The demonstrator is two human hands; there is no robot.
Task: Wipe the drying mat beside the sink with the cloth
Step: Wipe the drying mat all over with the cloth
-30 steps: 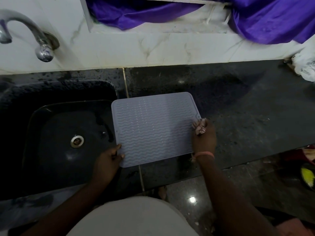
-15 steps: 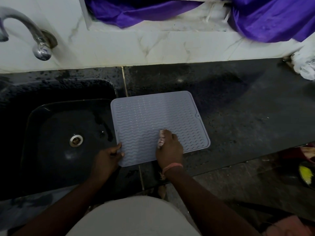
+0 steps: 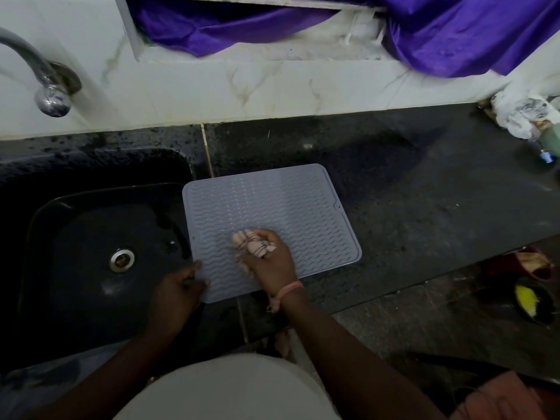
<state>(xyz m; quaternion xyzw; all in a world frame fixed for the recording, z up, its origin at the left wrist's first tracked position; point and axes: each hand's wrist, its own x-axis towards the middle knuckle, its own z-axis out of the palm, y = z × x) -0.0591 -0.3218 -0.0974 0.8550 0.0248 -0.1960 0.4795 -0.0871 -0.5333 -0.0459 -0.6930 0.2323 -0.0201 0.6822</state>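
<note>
- Here, the grey drying mat (image 3: 272, 219) lies flat on the dark tabletop (image 3: 424, 207), its left edge just overhanging the black sink (image 3: 91, 253).
- Your right hand (image 3: 272, 262) presses a bunched pale cloth (image 3: 253, 245) onto the mat's near-middle, fingers curled tight around it.
- Your left hand (image 3: 178, 286) pinches the mat's near-left corner, thumb on top, pinning it down.
- A pink band sits on your right wrist.
- A chrome tap (image 3: 45, 83) juts from the marble wall above the sink.
- Purple fabric (image 3: 454, 34) hangs along the ledge behind.
- Crumpled white plastic (image 3: 521, 116) rests at the tabletop's far right.
</note>
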